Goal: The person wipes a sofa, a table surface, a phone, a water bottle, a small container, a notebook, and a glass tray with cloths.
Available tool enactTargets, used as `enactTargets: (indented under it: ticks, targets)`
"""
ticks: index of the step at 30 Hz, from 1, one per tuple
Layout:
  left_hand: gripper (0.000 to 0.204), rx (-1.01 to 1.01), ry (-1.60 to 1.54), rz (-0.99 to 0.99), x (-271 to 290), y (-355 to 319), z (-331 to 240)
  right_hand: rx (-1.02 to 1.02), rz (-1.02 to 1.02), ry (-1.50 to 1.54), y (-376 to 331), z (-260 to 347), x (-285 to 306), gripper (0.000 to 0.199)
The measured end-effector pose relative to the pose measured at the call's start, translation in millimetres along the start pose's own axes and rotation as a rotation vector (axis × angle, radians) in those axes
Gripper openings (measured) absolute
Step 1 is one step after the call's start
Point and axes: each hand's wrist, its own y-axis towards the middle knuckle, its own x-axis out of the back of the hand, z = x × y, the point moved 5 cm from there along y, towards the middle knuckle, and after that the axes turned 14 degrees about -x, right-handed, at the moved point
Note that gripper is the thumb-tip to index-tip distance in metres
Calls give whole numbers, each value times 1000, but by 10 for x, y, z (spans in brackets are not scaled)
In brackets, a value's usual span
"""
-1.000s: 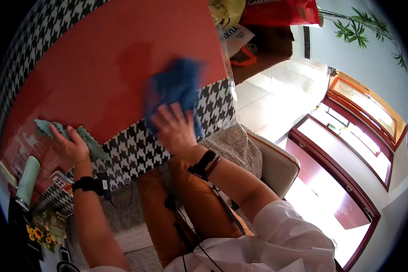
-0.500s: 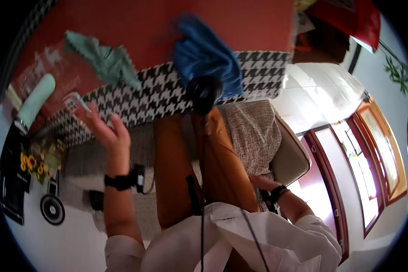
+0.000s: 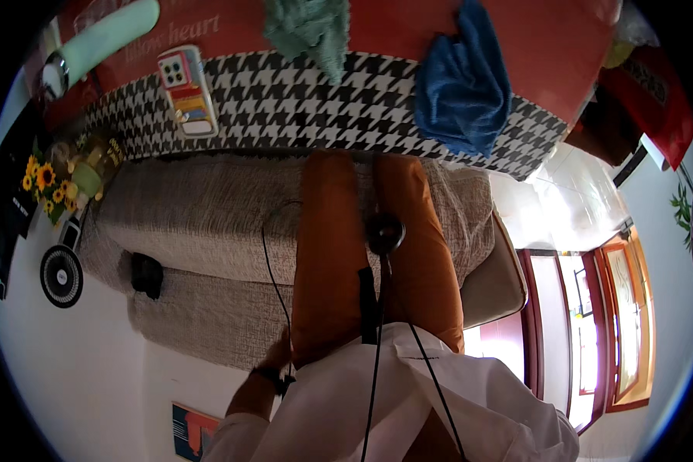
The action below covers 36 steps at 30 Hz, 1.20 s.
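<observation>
My left hand (image 3: 280, 350) hangs low beside my left thigh, next to the sofa seat. It is dark and small there, and its fingers are hidden, so whether it is open or closed does not show. My right hand is out of sight beyond my white shirt. A phone in a colourful case (image 3: 189, 92) lies camera side up on the black-and-white houndstooth border of the red tablecloth (image 3: 393, 27). Right of it is a crumpled green cloth (image 3: 312, 35). Farther right a blue cloth (image 3: 463, 88) drapes across the border.
A mint-green cylinder (image 3: 112, 42) lies at the table's far left. I sit on a beige fabric sofa (image 3: 185, 208); a black object (image 3: 146, 276) rests on it. Sunflowers (image 3: 46, 177) and a small fan (image 3: 61, 276) are at left. A round black object (image 3: 385, 233) on cords hangs over my legs.
My left hand has left the phone and dropped back beside my thigh. My right hand has gone from view. The whole view has shifted, and the hanging black object has swung nearer to me.
</observation>
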Motion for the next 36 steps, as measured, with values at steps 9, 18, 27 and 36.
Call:
enactTargets:
  ticks: [9,18,27,36]
  targets:
    - [69,65,-224,-107,-740,-955,99,-92,23,-178,-94,36,-19,27]
    - [60,18,-283,-216,-362,-536,609,-199,57,-375,-56,22,-123,26]
    - [51,-71,-253,-347,125,328,1417,-285,42,-604,235,62,-282,26]
    - [44,-256,-69,-456,715,1406,2259,-265,-213,-824,1197,-153,-883,18]
